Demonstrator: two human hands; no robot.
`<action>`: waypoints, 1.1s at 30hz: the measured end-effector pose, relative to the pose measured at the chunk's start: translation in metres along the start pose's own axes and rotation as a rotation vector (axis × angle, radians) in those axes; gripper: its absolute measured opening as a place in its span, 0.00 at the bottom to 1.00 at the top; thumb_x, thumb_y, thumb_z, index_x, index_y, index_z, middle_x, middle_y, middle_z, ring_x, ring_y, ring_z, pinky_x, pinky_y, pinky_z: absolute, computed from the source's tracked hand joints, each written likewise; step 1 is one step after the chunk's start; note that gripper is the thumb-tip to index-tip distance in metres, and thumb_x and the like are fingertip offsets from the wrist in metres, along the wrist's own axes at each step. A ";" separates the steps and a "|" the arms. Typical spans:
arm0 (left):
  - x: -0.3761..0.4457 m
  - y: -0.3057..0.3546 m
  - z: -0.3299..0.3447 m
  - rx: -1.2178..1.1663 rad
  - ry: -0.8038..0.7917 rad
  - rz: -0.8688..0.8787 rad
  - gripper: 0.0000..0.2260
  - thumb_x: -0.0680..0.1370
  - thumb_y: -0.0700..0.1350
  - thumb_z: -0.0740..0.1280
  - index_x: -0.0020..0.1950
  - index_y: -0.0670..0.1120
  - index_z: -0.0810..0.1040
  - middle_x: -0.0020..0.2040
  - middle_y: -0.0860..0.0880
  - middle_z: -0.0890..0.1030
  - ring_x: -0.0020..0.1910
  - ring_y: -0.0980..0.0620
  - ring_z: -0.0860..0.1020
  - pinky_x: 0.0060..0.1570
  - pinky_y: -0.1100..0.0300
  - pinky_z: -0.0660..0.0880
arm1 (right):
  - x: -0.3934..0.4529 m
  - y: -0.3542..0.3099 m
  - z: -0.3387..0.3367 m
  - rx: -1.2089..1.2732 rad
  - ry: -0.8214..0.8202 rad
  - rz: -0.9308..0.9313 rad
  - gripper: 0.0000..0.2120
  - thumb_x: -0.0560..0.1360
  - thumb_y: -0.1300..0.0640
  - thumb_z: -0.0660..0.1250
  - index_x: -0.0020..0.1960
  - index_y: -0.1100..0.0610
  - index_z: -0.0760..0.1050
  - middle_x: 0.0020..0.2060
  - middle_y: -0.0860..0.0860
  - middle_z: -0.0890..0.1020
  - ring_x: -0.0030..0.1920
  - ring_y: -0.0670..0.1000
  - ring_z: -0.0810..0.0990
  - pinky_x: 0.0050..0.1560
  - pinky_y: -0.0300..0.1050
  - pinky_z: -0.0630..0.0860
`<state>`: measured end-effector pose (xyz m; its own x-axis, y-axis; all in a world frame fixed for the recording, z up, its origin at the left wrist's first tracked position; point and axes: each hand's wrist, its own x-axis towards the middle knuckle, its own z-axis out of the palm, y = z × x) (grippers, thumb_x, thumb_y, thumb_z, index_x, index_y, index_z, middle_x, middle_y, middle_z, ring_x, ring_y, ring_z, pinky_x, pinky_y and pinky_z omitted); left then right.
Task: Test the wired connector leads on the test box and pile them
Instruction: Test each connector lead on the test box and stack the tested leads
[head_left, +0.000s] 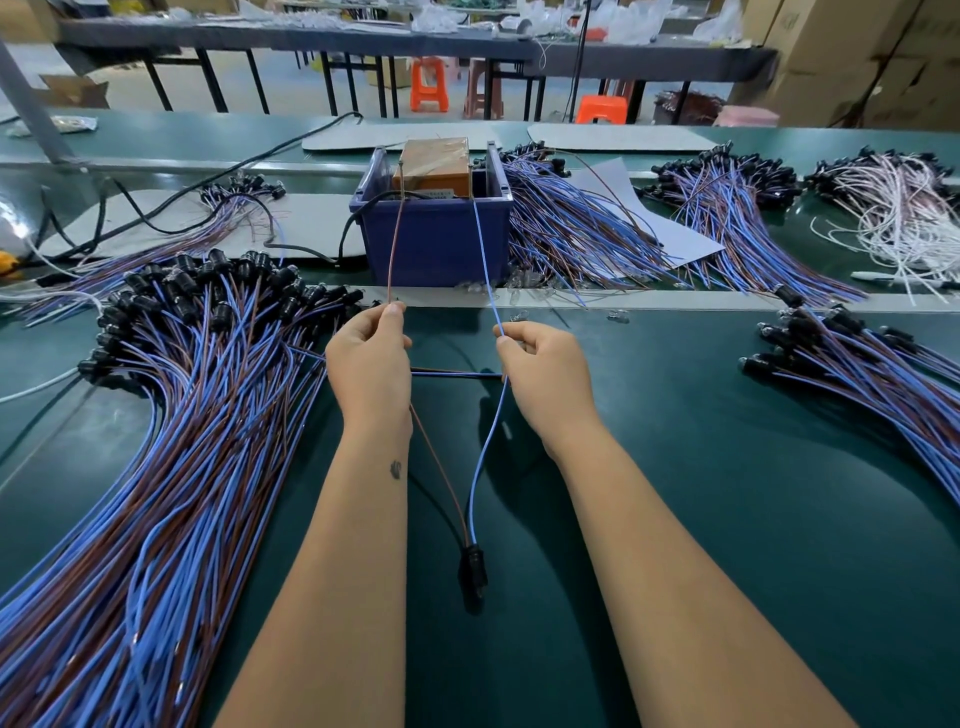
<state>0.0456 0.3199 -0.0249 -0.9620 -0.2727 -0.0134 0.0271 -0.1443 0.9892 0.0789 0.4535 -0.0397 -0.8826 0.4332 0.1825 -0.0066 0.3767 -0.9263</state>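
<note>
Wired connector lead (470, 499): long axis running away from the body, black connector (472, 574) nearest, between both forearms. Brown wire (394, 249) pinched in left hand (370, 364), blue wire (483, 260) pinched in right hand (545, 371), both reaching up to test box (435, 166) beyond the hands. Label unreadable

Bright, even light falls from overhead, throwing soft dark shadows of both forearms onto the green worktop (727, 467), which shows a dull sheen at left. The wide lens bows straight edges toward the corners. The near field is sharp; the far tables (311, 36) are slightly soft.
</note>
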 end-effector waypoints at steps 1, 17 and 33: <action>0.000 0.000 0.000 -0.003 0.000 -0.006 0.08 0.81 0.46 0.65 0.44 0.51 0.82 0.31 0.53 0.74 0.31 0.54 0.69 0.37 0.56 0.68 | 0.000 0.000 0.000 0.000 0.000 0.002 0.11 0.78 0.59 0.63 0.56 0.55 0.81 0.31 0.42 0.78 0.34 0.45 0.75 0.40 0.42 0.73; 0.002 -0.005 0.003 0.018 0.025 0.022 0.10 0.80 0.46 0.66 0.41 0.53 0.82 0.28 0.55 0.74 0.28 0.56 0.69 0.33 0.62 0.69 | 0.000 -0.002 0.002 -0.056 0.011 0.019 0.12 0.78 0.58 0.62 0.58 0.53 0.81 0.33 0.41 0.78 0.30 0.41 0.75 0.33 0.38 0.70; -0.001 -0.003 0.006 0.033 0.046 0.014 0.11 0.80 0.46 0.67 0.37 0.54 0.80 0.28 0.55 0.75 0.30 0.56 0.72 0.37 0.59 0.72 | 0.001 -0.007 0.007 -0.120 0.074 0.075 0.14 0.78 0.56 0.61 0.59 0.51 0.81 0.42 0.45 0.81 0.37 0.42 0.76 0.34 0.39 0.68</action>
<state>0.0451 0.3269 -0.0272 -0.9480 -0.3183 -0.0056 0.0307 -0.1089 0.9936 0.0748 0.4454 -0.0354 -0.8416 0.5211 0.1423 0.1176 0.4340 -0.8932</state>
